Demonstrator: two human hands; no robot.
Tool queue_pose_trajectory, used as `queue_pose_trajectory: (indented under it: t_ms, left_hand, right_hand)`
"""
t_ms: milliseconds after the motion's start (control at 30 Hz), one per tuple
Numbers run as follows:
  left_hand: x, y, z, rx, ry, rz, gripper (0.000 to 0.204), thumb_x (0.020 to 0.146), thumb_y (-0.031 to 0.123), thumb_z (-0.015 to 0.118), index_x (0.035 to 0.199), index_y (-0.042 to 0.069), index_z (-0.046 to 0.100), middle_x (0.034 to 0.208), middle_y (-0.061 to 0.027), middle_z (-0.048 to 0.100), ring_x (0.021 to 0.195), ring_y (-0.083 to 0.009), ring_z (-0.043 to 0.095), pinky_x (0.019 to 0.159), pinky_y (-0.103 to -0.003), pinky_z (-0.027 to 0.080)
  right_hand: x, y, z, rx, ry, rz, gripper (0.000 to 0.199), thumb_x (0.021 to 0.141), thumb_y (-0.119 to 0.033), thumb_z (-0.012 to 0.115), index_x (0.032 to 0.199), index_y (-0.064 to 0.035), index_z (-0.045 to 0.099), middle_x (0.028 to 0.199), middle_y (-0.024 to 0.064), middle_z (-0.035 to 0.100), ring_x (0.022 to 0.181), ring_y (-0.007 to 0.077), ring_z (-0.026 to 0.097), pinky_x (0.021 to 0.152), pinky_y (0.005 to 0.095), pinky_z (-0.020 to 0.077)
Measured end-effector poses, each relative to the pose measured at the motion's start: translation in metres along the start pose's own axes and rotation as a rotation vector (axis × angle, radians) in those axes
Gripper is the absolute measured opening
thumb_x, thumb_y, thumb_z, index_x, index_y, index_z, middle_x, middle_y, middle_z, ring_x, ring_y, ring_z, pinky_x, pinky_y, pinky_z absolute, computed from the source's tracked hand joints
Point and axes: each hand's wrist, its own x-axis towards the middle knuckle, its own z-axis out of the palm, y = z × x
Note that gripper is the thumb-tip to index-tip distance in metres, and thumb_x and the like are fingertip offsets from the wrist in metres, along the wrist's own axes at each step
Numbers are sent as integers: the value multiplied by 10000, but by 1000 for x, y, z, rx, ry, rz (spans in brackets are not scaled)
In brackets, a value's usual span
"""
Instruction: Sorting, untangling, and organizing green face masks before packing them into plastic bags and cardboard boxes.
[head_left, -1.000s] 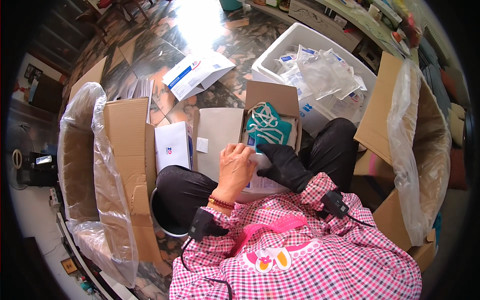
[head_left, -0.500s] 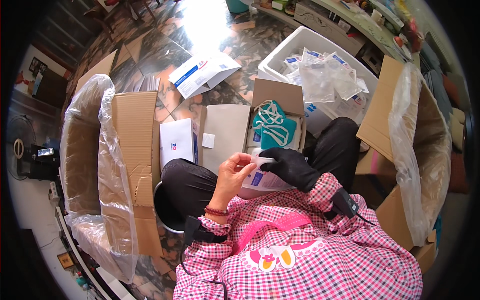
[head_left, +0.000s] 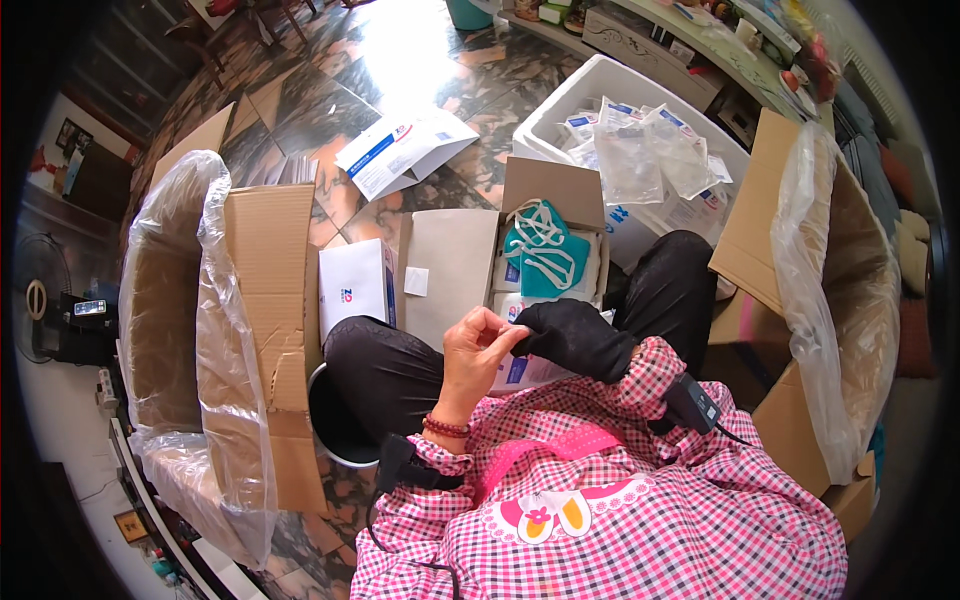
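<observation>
1. Carton (head_left: 268,260), brown, far left, clear plastic liner (head_left: 228,400) draped over its rim; inside too shaded to make out.
2. White box (head_left: 350,283), closed, just above the left knee; right side mostly turned away.
3. Left hand (head_left: 476,345), bare, beaded bracelet (head_left: 446,427) at wrist; thumb and index pinched together on the packet's upper edge, touching the glove. Other fingers curled, partly hidden.
4. Packet (head_left: 522,372): flat, white, blue printed panel, slightly shiny. Lies under both hands, between lap and open box (head_left: 555,182). Upper part covered by hands; print too small to tell, full outline not visible.
5. Teal item (head_left: 545,265), white straps loosely tangled on top, resting on packets in the open box; exact kind unclear.
6. Right hand (head_left: 575,340), black glove, over the packet; fingers bent, tips at the left hand's. Cannot tell whether they clamp anything, dark fabric hides it.
7. Foam tub (head_left: 535,125), white, piled with clear-and-white pouches (head_left: 628,165); lower ones buried.
8. Second carton (head_left: 765,200), plastic-lined, far right, partly shadowed.
</observation>
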Motion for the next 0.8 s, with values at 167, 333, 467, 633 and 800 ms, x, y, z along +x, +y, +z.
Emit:
queue_pose_trajectory:
  t_ms: [167, 333, 467, 633, 800]
  left_hand:
    - [0, 5, 5, 107, -40, 14, 167, 944, 69, 691, 829, 31, 575, 694, 60, 527, 620, -12, 448, 546, -188, 364]
    - [3, 10, 3, 183, -165, 39, 181, 970, 99, 652, 833, 20, 563, 649, -8, 455, 612, -78, 386, 543, -267, 340]
    - [-1, 1, 11, 38, -83, -10, 176, 1000, 87, 601, 837, 40, 557, 699, 74, 445, 662, -28, 369, 574, -216, 323]
    - [-2, -14, 27, -75, 38, -58, 186, 1002, 96, 599, 824, 58, 565, 712, 89, 471, 656, -19, 397, 567, -218, 334]
    - [0, -61, 22, -186, 159, -261, 217, 980, 199, 639, 821, 58, 594, 670, 28, 575, 572, -92, 510, 543, -276, 416]
  right_hand:
    - [-5, 7, 2, 53, -39, 26, 306, 939, -392, 608, 949, -96, 688, 826, 137, 688, 785, 341, 673, 666, 420, 512]
    - [-7, 12, 1, -4, -14, -7, 217, 914, -310, 645, 933, -102, 704, 821, 136, 695, 783, 334, 681, 664, 416, 523]
    - [-8, -3, -1, -29, 57, -40, 166, 892, -257, 654, 917, -100, 702, 805, 144, 688, 766, 333, 678, 635, 431, 510]
    - [-11, -19, 0, -455, 161, -234, 64, 810, -145, 624, 833, -102, 666, 725, 103, 638, 659, 298, 632, 600, 427, 463]
    - [-14, -35, 6, -525, 131, -318, 49, 800, -169, 652, 807, -121, 658, 711, 76, 599, 662, 260, 607, 625, 413, 450]
